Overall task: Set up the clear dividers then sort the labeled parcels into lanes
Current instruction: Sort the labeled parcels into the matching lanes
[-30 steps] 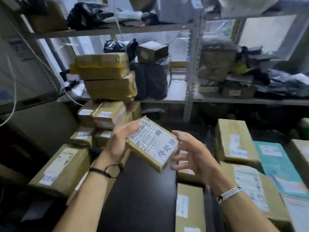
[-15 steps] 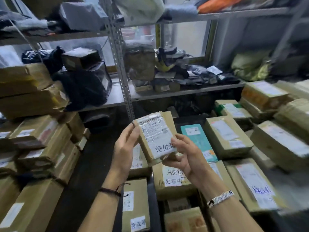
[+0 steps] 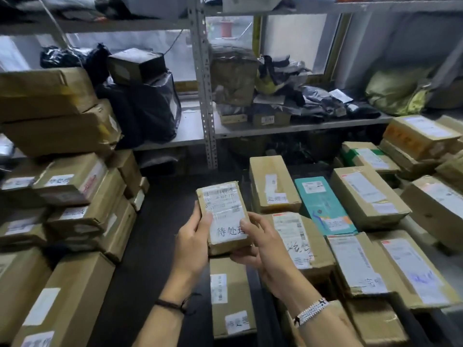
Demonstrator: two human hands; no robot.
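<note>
A small brown parcel (image 3: pixel 221 211) with a white shipping label and handwritten characters is held up in the middle of the view, over the dark table (image 3: pixel 140 259). My left hand (image 3: pixel 193 242) grips its left edge, thumb on the label. My right hand (image 3: pixel 263 246) grips its lower right corner, fingers curled round it. Below it lies a long labeled carton (image 3: pixel 231 296). To the right, labeled parcels lie in rows, among them a teal box (image 3: pixel 323 206) and a tall brown carton (image 3: pixel 273 184). No clear divider can be made out.
Stacked brown cartons (image 3: pixel 72 186) fill the left side. A metal shelf rack (image 3: pixel 204 96) stands behind, holding black bags, a dark box and wrapped packages. More cartons (image 3: pixel 421 136) pile up at the far right. A dark strip of table runs between the left stack and the parcel rows.
The view swung from the left stack to the right parcel rows. The held parcel turned upright and came lower, and my right hand, first off it, now grips its corner.
</note>
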